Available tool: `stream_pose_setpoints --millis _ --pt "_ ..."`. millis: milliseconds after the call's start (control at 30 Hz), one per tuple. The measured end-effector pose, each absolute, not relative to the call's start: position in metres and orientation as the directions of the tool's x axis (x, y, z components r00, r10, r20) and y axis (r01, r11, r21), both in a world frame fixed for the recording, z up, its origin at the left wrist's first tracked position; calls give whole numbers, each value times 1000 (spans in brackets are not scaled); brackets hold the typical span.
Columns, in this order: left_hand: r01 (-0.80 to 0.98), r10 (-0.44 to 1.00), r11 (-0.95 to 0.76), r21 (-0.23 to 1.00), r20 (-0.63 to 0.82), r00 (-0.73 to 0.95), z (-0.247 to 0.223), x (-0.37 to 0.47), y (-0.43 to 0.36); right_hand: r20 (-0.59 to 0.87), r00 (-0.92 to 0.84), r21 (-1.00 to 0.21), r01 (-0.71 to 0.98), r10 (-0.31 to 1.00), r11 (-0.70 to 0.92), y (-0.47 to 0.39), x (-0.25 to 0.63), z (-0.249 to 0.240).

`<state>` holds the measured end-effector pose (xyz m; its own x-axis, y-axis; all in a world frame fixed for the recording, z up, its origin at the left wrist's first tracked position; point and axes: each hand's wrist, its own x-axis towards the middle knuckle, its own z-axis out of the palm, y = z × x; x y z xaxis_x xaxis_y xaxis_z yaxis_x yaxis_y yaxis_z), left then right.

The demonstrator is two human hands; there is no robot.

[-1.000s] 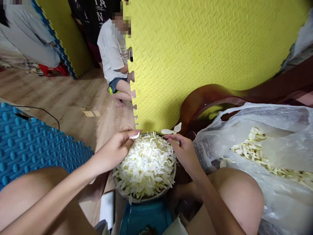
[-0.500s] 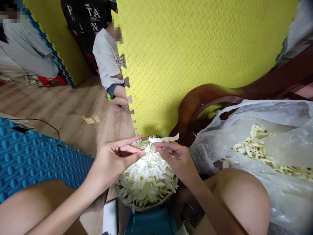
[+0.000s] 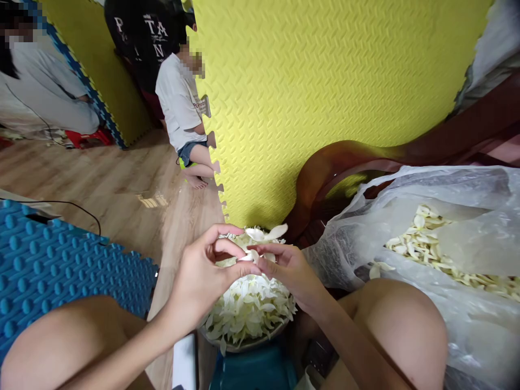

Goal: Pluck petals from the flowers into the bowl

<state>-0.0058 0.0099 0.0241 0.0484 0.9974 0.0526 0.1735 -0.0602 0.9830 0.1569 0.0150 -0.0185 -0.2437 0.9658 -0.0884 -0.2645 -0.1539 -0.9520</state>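
Observation:
Both my hands meet above a round bowl (image 3: 219, 338) heaped with white flowers (image 3: 247, 309). A white flower (image 3: 268, 234) with long petals is between my fingertips. My left hand (image 3: 207, 265) pinches at its lower petals, thumb and bent fingers closed in. My right hand (image 3: 294, 273) grips it from the other side, its thumb and index finger almost touching my left thumb. The bowl rests on a teal stool (image 3: 254, 371) between my knees. My fingers cover part of the flower.
On the right, an open clear plastic bag (image 3: 349, 244) holds more flowers, by a curved wooden armrest (image 3: 320, 162). A yellow foam mat (image 3: 345, 70) stands upright ahead, a blue mat (image 3: 73, 260) left. A white phone-like object (image 3: 184, 360) lies below. Several people sit or stand beyond.
My left hand has moved right and its fingers have closed in on the flower. My right hand has shifted slightly left, and the flower has turned between my fingers.

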Motion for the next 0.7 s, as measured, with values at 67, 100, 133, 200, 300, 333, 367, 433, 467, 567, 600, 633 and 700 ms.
stream_pose_setpoints --millis 67,100,133,200,300,333,367,433,467,567,600,633,700 --pt "255 991 -135 957 129 40 22 -6 8 -81 -238 -960 -244 968 -140 14 157 -19" --pt "277 989 -146 950 140 43 21 -6 8 -56 -218 -972 -213 974 -103 14 157 -19" --pt "283 990 -140 949 131 51 20 -7 9 -20 -187 -983 -173 982 -53 13 157 -18" --pt "266 994 -104 958 90 64 21 -8 13 44 -107 -995 -97 993 34 13 160 -16" --pt "238 992 -104 966 119 -50 27 -17 26 34 81 -990 -137 996 45 18 172 -13" --pt "242 981 -120 963 153 -122 30 -22 31 23 158 -982 -184 987 52 21 178 -12" --pt "253 963 -133 958 185 -194 33 -29 35 20 230 -970 -231 973 74 25 185 -11" --pt "282 926 -138 949 225 -302 37 -41 43 33 336 -953 -275 941 131 30 197 -10" --pt "292 917 -131 947 228 -328 38 -46 45 41 360 -955 -260 932 142 32 202 -11" --pt "322 927 -87 943 195 -320 32 -51 47 33 282 -995 -85 959 59 36 204 -17" --pt "340 943 -61 938 166 -290 29 -49 47 22 225 -1000 4 974 22 37 202 -20" --pt "360 960 -30 932 128 -250 25 -46 47 16 165 -995 98 986 0 38 199 -24" --pt "396 986 12 918 56 -158 19 -40 46 33 82 -963 269 996 9 39 194 -31"
